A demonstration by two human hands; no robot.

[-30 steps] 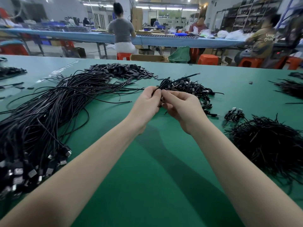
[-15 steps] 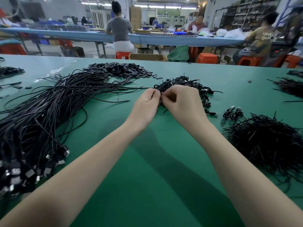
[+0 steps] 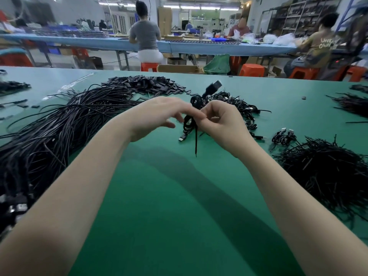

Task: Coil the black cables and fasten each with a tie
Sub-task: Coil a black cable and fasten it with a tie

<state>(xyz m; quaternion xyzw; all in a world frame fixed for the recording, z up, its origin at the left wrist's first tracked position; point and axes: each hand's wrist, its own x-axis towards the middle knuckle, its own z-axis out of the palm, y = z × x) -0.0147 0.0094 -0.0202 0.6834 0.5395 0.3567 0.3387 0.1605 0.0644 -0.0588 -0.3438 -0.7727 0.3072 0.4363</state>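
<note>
While both bare forearms reach out over the green table (image 3: 179,206), the hands meet above its middle around one coiled cable (image 3: 189,121). That small black bundle hangs upright, its long axis running from far to near, with one plug poking up at the far end and another resting low by the table. The right hand (image 3: 221,124) is just right of the bundle, its fingers curled and pinching it at the waist. The left hand (image 3: 159,114) comes in from the left, fingers loosely spread, fingertips touching the same spot; whether they pinch anything cannot be told. A thin black tie (image 3: 196,142) trails from that waist straight down toward the near edge. Its free tail looks nearer the left fingers, so the next twist would likely fall to them. Loose cables (image 3: 59,132) sprawl to the left, spare ties (image 3: 328,172) heap on the right, and finished coils (image 3: 239,104) lie just beyond the hands.
</note>
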